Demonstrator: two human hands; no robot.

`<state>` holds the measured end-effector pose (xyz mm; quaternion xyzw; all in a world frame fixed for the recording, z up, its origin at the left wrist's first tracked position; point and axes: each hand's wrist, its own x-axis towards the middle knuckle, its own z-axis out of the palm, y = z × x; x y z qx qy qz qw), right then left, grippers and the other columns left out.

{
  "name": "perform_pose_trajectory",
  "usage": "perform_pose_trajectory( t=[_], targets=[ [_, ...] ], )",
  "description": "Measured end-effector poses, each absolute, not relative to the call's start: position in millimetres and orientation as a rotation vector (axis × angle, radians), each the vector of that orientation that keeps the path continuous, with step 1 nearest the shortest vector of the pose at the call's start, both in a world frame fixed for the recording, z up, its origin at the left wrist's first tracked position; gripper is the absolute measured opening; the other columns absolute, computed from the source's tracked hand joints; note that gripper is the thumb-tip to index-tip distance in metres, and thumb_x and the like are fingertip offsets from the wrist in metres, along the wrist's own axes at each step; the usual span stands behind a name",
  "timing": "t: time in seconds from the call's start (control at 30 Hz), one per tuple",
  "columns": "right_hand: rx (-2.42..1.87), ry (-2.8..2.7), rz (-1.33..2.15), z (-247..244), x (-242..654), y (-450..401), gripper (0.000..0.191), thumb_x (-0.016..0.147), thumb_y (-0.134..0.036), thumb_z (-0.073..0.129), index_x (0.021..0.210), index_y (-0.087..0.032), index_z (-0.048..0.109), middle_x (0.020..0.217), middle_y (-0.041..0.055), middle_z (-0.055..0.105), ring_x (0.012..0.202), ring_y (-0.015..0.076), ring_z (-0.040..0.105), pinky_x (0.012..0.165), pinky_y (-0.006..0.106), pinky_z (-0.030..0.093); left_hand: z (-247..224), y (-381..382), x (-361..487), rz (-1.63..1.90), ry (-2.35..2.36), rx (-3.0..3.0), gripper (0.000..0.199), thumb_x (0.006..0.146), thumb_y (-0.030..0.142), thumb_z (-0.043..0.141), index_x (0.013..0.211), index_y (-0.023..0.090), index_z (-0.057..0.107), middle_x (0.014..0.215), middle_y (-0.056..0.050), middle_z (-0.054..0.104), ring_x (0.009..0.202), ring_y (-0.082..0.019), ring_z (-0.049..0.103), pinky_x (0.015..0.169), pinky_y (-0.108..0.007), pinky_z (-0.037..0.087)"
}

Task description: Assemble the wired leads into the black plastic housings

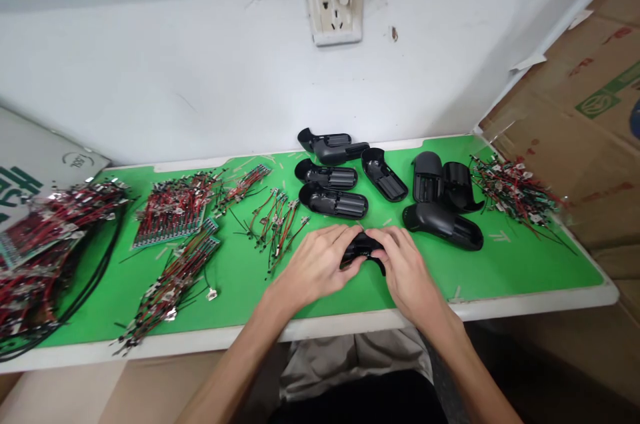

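Note:
Near the front edge of the green mat (480,274), both of my hands grip one black plastic housing (361,245). My left hand (323,257) wraps around its left side, and my right hand (403,264) pinches the right side with the thumb near the opening. A bit of green circuit board shows inside between the thumbs; the fingers cover most of the rest. Just beyond lie several similar black housings (334,201) with open hollows. To the right of my right hand rests another black housing (443,225).
Wired circuit boards (173,211) with red and black leads lie in bundles on the left. Loose wired boards (275,224) are nearer my left hand. A wire pile (517,191) sits at the right end. Behind stands a wall with a socket (334,5); cardboard boxes (570,117) stand right.

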<state>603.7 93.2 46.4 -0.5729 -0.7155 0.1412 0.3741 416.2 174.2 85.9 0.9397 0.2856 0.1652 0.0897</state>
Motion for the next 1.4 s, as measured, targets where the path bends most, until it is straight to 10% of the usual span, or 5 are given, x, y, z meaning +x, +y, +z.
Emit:
perform_pose_trajectory(
  t=[0.97,1.4],
  targets=[
    [-1.44,-1.926,0.441,43,614,97,0.043,0.103,-0.007,0.034,0.139,-0.02,0.052,0.109,0.0128,0.054,0.105,0.0272,0.058,0.089,0.044,0.058,96,183,419,0.268,0.769,2.843,0.033,0.091,0.027,0.057,0.122,0.016,0.061,0.098,-0.008,0.074,0.074,-0.021,0.07,0.062,-0.03,0.048],
    [-1.445,-1.918,0.328,41,608,97,0.038,0.106,-0.014,0.036,0.14,-0.019,0.053,0.107,0.0135,0.056,0.103,0.0291,0.058,0.086,0.045,0.058,93,181,419,0.391,0.84,2.719,0.037,0.089,0.032,0.065,0.124,0.021,0.064,0.112,-0.007,0.077,0.096,-0.026,0.074,0.076,-0.034,0.053]
  ],
)
